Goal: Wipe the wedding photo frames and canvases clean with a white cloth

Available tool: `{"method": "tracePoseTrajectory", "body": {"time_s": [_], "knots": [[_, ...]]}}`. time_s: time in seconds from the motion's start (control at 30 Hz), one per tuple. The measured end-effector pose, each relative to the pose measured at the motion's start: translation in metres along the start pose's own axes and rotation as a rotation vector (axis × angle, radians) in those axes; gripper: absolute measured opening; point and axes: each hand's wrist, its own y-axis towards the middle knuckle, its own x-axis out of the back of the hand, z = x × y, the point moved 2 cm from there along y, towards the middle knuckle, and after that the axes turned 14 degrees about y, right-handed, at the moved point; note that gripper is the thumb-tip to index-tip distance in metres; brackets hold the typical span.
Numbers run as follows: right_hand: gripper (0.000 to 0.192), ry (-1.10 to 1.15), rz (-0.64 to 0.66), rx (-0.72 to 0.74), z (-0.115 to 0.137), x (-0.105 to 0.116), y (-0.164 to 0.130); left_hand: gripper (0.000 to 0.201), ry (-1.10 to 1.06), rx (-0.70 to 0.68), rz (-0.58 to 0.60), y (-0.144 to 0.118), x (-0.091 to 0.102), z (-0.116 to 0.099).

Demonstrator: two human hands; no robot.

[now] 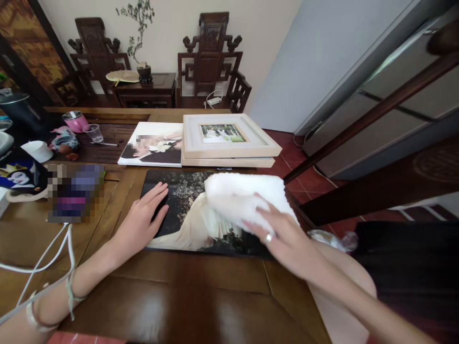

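A dark photo panel [182, 210] showing a pale flowing gown lies flat on the wooden table. My left hand [145, 215] rests open on the panel's left end, its fingers stretched out. My right hand [279, 229], with a ring on one finger, grips a white towel [247, 188] over the right part of the panel. The towel covers the panel's upper right, and motion blurs it and the fingers slightly.
Behind the panel are a white-edged photo print [154, 153] and stacked cream picture frames [229, 150]. A pixelated phone-like object [77, 193] with white cables, a dark mug [25, 177], a pink cup [75, 122] and a clear plastic cup [93, 133] stand left. A wooden chair [387, 177] is right.
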Motion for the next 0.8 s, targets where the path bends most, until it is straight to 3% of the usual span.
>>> {"method": "tracePoseTrajectory", "body": {"time_s": [0.07,0.13,0.27,0.4,0.6,0.7,0.8], "knots": [[0.012,-0.123,0.148,0.199,0.014,-0.012,-0.026,0.044,0.003,0.001,0.006,0.000,0.000,-0.001],[0.014,-0.163,0.290,0.347,0.026,-0.021,-0.046,0.044,0.008,0.000,0.009,0.000,0.001,-0.001],[0.016,-0.146,0.495,0.463,0.037,-0.026,-0.051,0.045,0.023,-0.002,0.020,0.001,0.001,-0.002],[0.014,-0.187,0.430,0.431,0.027,-0.020,-0.022,0.044,0.019,-0.006,0.037,0.002,0.002,-0.001],[0.031,-0.315,0.201,0.251,-0.018,0.001,0.028,0.042,0.005,-0.016,0.029,0.000,0.001,0.000],[0.034,-0.357,0.158,0.196,-0.030,0.009,0.046,0.042,0.004,-0.014,0.020,-0.001,0.000,0.001],[0.020,-0.400,0.201,0.276,-0.026,0.008,0.048,0.043,0.007,-0.013,0.018,-0.002,0.000,0.000]]}}
